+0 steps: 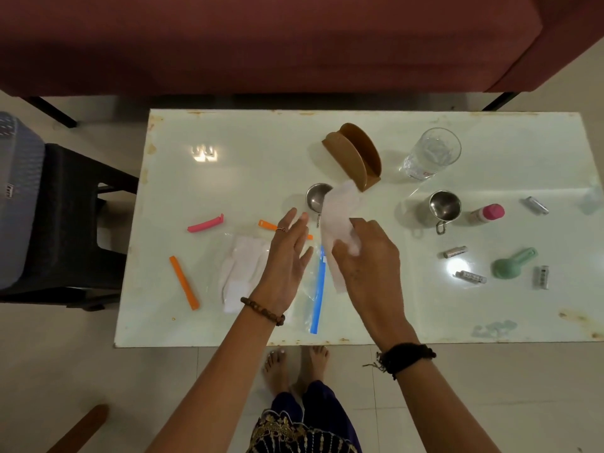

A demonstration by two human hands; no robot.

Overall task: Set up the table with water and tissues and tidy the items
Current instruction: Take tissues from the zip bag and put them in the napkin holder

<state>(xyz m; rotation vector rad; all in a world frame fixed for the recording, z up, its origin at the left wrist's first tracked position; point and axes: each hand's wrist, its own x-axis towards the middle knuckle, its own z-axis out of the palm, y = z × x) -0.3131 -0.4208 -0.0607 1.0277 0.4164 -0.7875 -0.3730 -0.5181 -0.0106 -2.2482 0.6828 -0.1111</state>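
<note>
My right hand (366,256) grips a white tissue (338,210) that hangs lengthwise above the table, its top end near the brown tissue holder (354,155). My left hand (287,253) hovers open beside the tissue, fingers spread, over a clear zip bag (313,289) with a blue seal that holds more folded tissues (243,273). A steel cup (315,196) stands partly hidden behind the tissue. A second steel cup (444,206) and an empty drinking glass (431,153) stand to the right.
On the white table (457,322) lie a pink clip (206,223), two orange clips (184,282) (266,224), several batteries (470,276), a pink-capped bottle (488,213) and a green scoop (513,264). A maroon sofa (261,40) is behind, a black stool (65,223) at left.
</note>
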